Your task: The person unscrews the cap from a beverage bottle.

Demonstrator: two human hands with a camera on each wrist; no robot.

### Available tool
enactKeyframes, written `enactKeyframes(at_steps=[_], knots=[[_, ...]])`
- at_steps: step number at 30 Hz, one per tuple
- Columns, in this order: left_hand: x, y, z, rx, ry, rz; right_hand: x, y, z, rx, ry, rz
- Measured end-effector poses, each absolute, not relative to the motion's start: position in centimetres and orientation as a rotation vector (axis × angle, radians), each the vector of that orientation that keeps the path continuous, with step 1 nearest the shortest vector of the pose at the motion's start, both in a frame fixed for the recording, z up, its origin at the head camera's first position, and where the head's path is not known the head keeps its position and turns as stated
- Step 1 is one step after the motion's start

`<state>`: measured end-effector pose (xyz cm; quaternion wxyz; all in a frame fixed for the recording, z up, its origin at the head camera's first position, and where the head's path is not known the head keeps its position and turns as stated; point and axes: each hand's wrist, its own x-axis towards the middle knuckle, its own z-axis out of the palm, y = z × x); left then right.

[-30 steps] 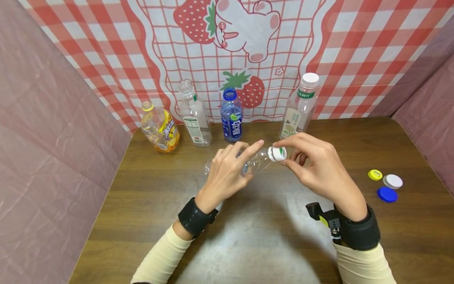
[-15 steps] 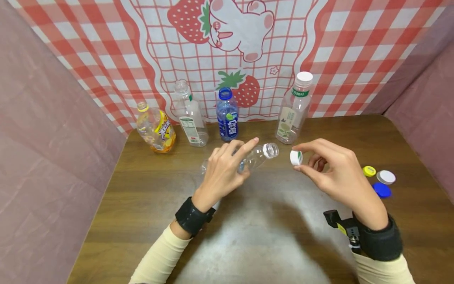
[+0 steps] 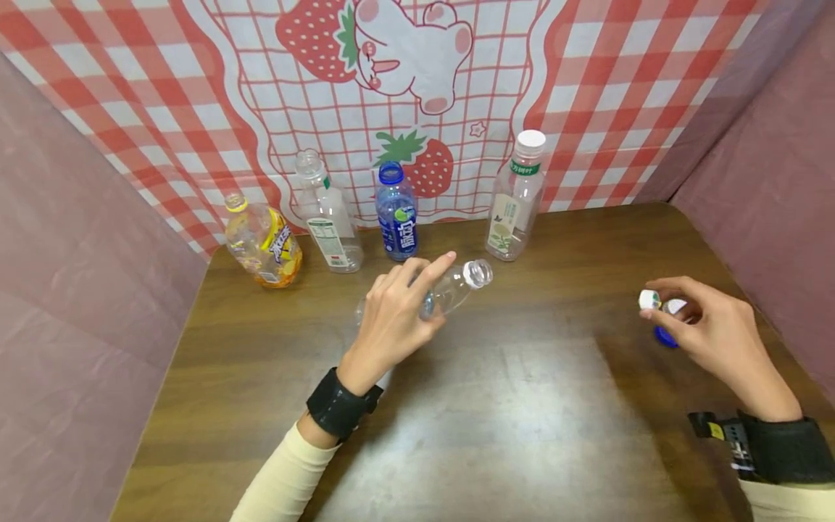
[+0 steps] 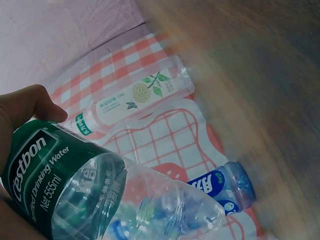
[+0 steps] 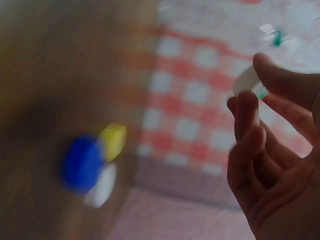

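Observation:
My left hand [image 3: 396,313] grips a clear plastic water bottle [image 3: 451,288] around its body, tilted above the table with its uncapped mouth pointing right. In the left wrist view, the bottle's green label [image 4: 42,175] reads "Cestbon". Out to the right, my right hand [image 3: 725,332] pinches a small white bottle cap [image 3: 649,300] between thumb and fingers. The right wrist view shows this white bottle cap [image 5: 244,84] held in the air. Below the right hand, a blue cap [image 5: 82,164], a yellow cap [image 5: 113,141] and another white cap [image 5: 102,187] lie together on the table.
Along the back stand a bottle with a yellow label [image 3: 282,246], a clear uncapped bottle [image 3: 331,228], an uncapped blue bottle [image 3: 398,225] and a clear bottle with a white cap [image 3: 514,206]. Behind them hangs a checked red-and-white cloth [image 3: 600,87].
The white cap has come off the water bottle. My right hand has carried it right, over toward the loose caps. My left hand keeps holding the bottle, and the head view has shifted rightward.

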<state>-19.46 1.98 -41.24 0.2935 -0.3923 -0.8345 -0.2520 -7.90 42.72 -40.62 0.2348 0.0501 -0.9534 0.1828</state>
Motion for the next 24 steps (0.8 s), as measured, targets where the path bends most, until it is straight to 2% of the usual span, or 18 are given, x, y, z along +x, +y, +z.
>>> enactKeyframes(at_steps=[9, 24], knots=[[-19.4, 1.6, -41.0, -1.036, -2.22, -0.703, -8.4, 46.2, -43.7, -0.032, -2.942, 0.299], [-19.4, 1.7, -40.9, -1.034, -2.238, -0.721, -9.0, 46.6, -45.5, -0.014, -2.985, 0.202]])
